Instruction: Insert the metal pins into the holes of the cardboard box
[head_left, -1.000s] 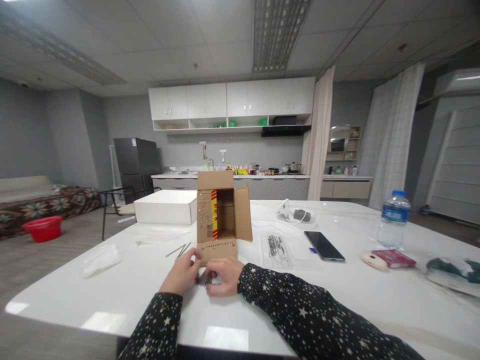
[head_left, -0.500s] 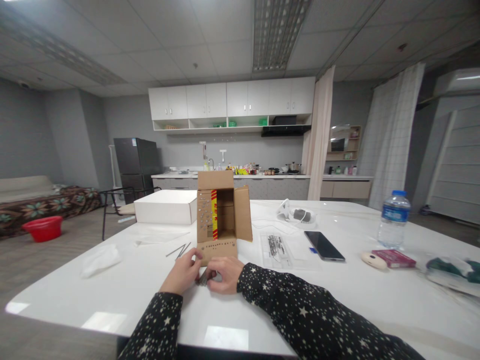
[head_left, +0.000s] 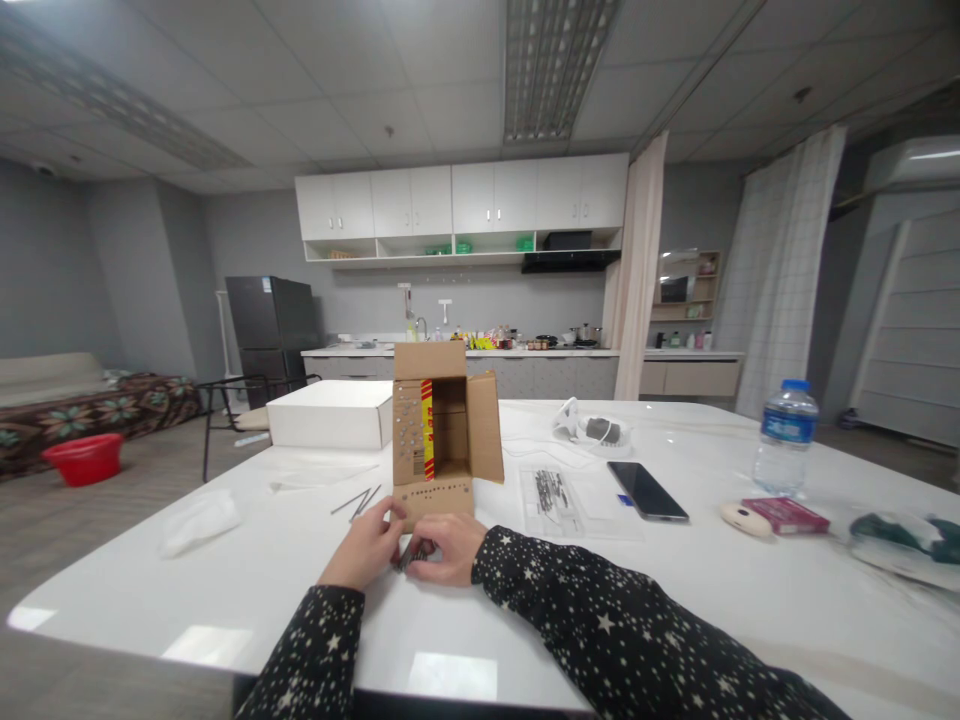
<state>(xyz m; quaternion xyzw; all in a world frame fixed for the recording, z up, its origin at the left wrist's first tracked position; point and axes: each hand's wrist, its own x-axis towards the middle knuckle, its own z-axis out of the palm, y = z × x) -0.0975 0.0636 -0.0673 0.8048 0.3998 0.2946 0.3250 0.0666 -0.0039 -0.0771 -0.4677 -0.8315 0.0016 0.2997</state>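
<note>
Both hands, the left hand (head_left: 365, 553) and the right hand (head_left: 444, 548), are curled together on the white desk (head_left: 300, 580), fingertips pinched around a small bundle of thin dark metal pins (head_left: 415, 553) held between them. An open cardboard box (head_left: 442, 440) stands just beyond the hands.

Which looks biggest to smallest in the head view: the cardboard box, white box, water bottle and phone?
1. Cardboard box, which stands nearest the hands.
2. White box; it lies farther back, so its true size is unsure.
3. Water bottle and phone look about alike; not ranked.
</note>
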